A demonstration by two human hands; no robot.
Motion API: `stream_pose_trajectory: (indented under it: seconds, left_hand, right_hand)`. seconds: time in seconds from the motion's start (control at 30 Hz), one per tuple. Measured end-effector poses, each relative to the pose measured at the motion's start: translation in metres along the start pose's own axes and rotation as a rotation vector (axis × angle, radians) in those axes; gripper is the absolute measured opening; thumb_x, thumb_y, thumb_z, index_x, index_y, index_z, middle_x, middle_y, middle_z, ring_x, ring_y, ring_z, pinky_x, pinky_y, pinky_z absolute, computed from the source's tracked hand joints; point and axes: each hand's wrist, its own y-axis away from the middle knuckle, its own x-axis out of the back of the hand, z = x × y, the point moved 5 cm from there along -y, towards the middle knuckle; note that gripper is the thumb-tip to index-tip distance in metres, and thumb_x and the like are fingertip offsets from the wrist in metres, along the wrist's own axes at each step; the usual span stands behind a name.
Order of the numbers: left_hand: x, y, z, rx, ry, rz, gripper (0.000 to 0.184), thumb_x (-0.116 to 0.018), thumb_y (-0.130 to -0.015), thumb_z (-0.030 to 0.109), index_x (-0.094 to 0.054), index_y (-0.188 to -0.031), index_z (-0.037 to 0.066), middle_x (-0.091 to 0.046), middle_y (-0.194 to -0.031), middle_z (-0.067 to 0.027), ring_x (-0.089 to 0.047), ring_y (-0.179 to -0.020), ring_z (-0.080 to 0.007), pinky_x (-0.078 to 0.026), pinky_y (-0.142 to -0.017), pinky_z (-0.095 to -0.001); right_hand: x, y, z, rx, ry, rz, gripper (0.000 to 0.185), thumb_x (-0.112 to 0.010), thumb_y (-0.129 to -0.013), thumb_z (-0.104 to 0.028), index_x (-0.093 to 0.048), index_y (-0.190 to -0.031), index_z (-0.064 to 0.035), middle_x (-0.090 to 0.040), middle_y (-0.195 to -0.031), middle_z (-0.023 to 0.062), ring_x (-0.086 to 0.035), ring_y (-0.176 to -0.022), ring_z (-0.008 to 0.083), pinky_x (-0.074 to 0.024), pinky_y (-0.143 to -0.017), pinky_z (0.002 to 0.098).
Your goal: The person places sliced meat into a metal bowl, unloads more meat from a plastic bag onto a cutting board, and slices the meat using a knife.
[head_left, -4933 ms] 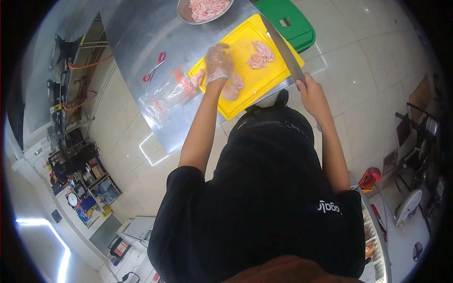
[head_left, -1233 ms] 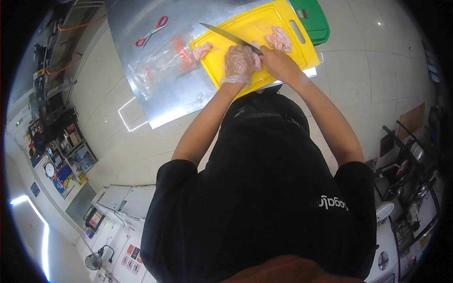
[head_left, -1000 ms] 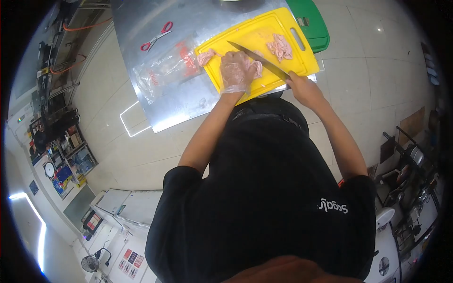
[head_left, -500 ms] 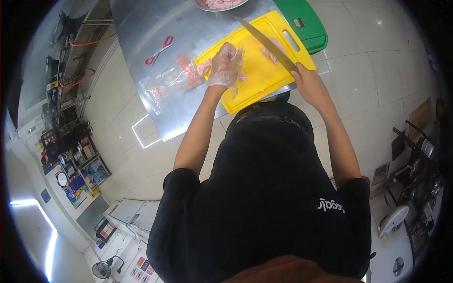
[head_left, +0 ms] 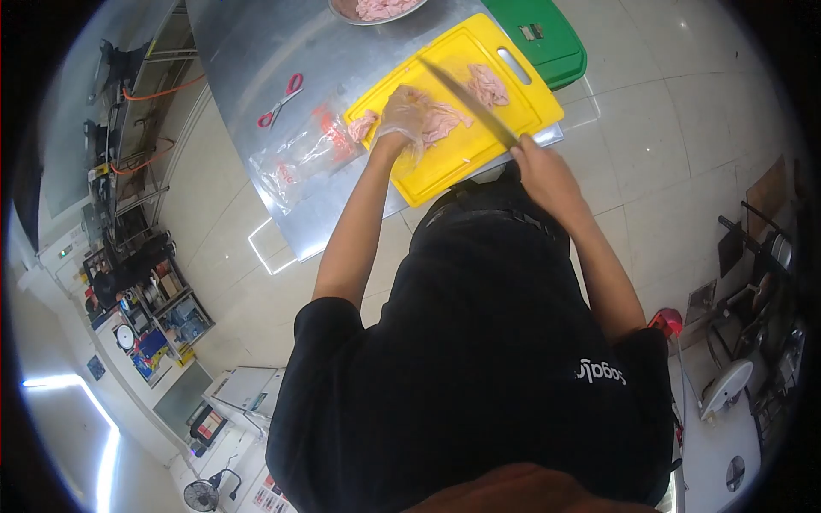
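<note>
My left hand (head_left: 404, 117), in a clear plastic glove, is on a pale pink piece of meat (head_left: 442, 122) on the yellow cutting board (head_left: 436, 175). Its fingers are curled and partly hidden. My right hand (head_left: 546, 175) is closed round the handle of a long knife (head_left: 472, 104), whose blade slants up and left over the board, just right of that piece. Another cut heap of meat (head_left: 488, 86) lies on the board beyond the blade. A smaller piece (head_left: 363, 126) rests at the board's left edge.
The steel table (head_left: 256, 51) bears red-handled scissors (head_left: 280, 101), a clear plastic bag (head_left: 299, 162) with red print and, at the far edge, a metal bowl (head_left: 342, 10) of meat. A green lidded bin (head_left: 556, 51) stands beyond the board.
Since half a second ago, the knife has come down and left towards my left hand. The meat beside my left hand shows more spread out. The view has shifted slightly.
</note>
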Motion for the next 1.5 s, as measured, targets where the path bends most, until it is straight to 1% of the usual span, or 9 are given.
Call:
stream_pose_trajectory:
  seconds: [0.07,0.2,0.47,0.9,0.97,1.13,1.33,1.4,1.5]
  left_hand:
    - [-0.017,-0.007,-0.034,-0.218,-0.153,0.112,0.022,-0.068,-0.095,0.022,-0.06,-0.109,0.007,-0.068,-0.1,-0.0135,-0.07,-0.085,-0.0238,-0.06,-0.058,-0.0329]
    - [0.034,0.04,0.039,0.322,0.595,-0.075,0.024,-0.07,-0.094,0.021,-0.057,-0.111,0.01,-0.064,-0.099,-0.0089,-0.067,-0.078,-0.0214,-0.052,-0.049,-0.0355]
    - [0.143,0.056,0.084,0.309,0.751,0.054,0.024,-0.064,-0.1,0.03,-0.054,-0.118,0.019,-0.062,-0.082,-0.0079,-0.054,-0.053,-0.0142,-0.03,-0.038,-0.0258]
    - [0.061,0.042,0.107,0.352,1.162,-0.211,0.048,-0.069,-0.095,0.022,-0.044,-0.134,0.01,-0.067,-0.105,-0.0177,-0.068,-0.073,-0.0321,-0.051,-0.041,-0.0437]
    - [0.018,0.021,0.036,0.048,0.48,-0.038,0.042,-0.067,-0.095,0.019,-0.045,-0.129,0.009,-0.065,-0.108,-0.0194,-0.068,-0.075,-0.0349,-0.054,-0.042,-0.0492]
    - [0.024,0.044,0.066,0.548,1.069,-0.096,0.019,-0.064,-0.095,0.014,-0.052,-0.107,0.006,-0.063,-0.107,-0.0161,-0.067,-0.087,-0.0317,-0.059,-0.061,-0.0531]
    - [-0.001,0.03,0.03,0.293,0.573,0.037,0.016,-0.065,-0.092,0.014,-0.059,-0.104,0.006,-0.065,-0.103,-0.0111,-0.066,-0.09,-0.0285,-0.056,-0.08,-0.0407]
    - [0.003,0.031,0.046,-0.07,-0.193,0.185,0.015,-0.064,-0.093,0.017,-0.062,-0.104,0.007,-0.067,-0.104,-0.0142,-0.067,-0.092,-0.031,-0.055,-0.085,-0.0419]
    - [0.003,0.037,0.059,0.036,0.126,0.158,0.013,-0.064,-0.092,0.017,-0.067,-0.101,0.008,-0.068,-0.103,-0.0176,-0.068,-0.092,-0.0363,-0.054,-0.083,-0.0438]
  right_hand:
    - [-0.026,0.008,0.009,0.013,0.079,-0.035,0.027,-0.047,-0.105,-0.024,-0.056,-0.111,0.0002,-0.067,-0.089,0.0309,-0.065,-0.088,0.0493,-0.0493,-0.08,0.0595]
    - [-0.021,0.008,0.011,0.005,0.115,-0.051,0.024,-0.05,-0.104,-0.023,-0.056,-0.106,-0.0001,-0.067,-0.085,0.0299,-0.065,-0.086,0.05,-0.0479,-0.075,0.0605]
    - [-0.011,-0.005,0.006,-0.028,0.174,-0.03,0.023,-0.047,-0.105,-0.022,-0.054,-0.106,-0.0008,-0.069,-0.087,0.0275,-0.066,-0.087,0.0492,-0.0486,-0.077,0.06]
    - [0.01,-0.012,-0.004,0.036,-0.094,0.21,0.026,-0.048,-0.105,-0.024,-0.054,-0.104,0.0013,-0.067,-0.086,0.0315,-0.063,-0.087,0.0524,-0.046,-0.077,0.0611]
    - [0.008,-0.011,-0.002,0.003,-0.056,0.177,0.027,-0.047,-0.105,-0.024,-0.054,-0.104,0.0016,-0.067,-0.086,0.0311,-0.063,-0.087,0.0523,-0.0458,-0.077,0.0611]
    - [-0.01,0.001,-0.007,-0.023,0.069,0.046,0.025,-0.046,-0.106,-0.024,-0.054,-0.105,0.0004,-0.067,-0.086,0.0293,-0.064,-0.086,0.0515,-0.0468,-0.077,0.061]
    - [-0.014,-0.007,-0.005,-0.074,0.213,0.03,0.021,-0.045,-0.105,-0.022,-0.053,-0.106,-0.0019,-0.069,-0.087,0.0272,-0.066,-0.085,0.0498,-0.0485,-0.077,0.0605]
    - [-0.013,-0.001,-0.015,-0.036,0.231,-0.001,0.02,-0.045,-0.105,-0.021,-0.052,-0.107,-0.002,-0.069,-0.086,0.0267,-0.066,-0.085,0.0495,-0.0487,-0.077,0.0603]
    - [-0.03,0.006,-0.014,0.024,0.212,-0.012,0.022,-0.047,-0.105,-0.021,-0.05,-0.105,0.0005,-0.066,-0.081,0.0298,-0.065,-0.081,0.0516,-0.0477,-0.071,0.0613]
